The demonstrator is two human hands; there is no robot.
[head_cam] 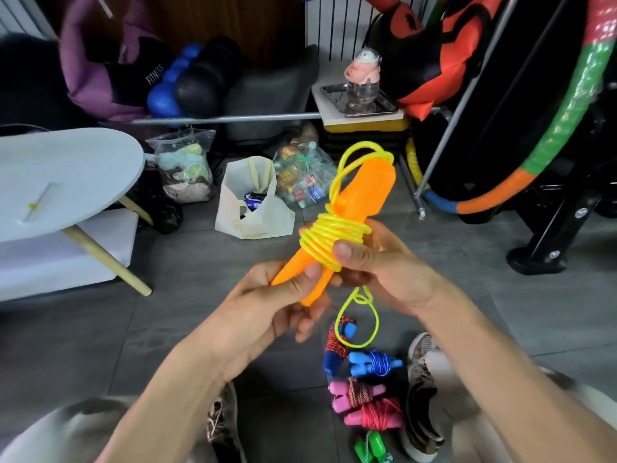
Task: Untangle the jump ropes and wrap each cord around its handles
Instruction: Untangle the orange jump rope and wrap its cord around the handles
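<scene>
Both hands hold one jump rope with orange handles (362, 192) at chest height. Its yellow cord (330, 238) is coiled several times around the paired handles, and a loose loop of the cord (359, 320) hangs below. My left hand (267, 305) grips the lower handle ends. My right hand (384, 265) clamps the coil, thumb pressed on the turns. On the floor below lie wound ropes: a blue-handled one with red cord (337, 345), a blue one (375, 362), two pink ones (362, 402) and a green one (370, 446).
A white oval table (60, 175) stands at the left. Plastic bags and a white tote bag (253, 202) sit on the grey tiled floor ahead. A colourful hoop (547, 148) and a black equipment frame stand at the right. My shoes (422, 396) flank the rope pile.
</scene>
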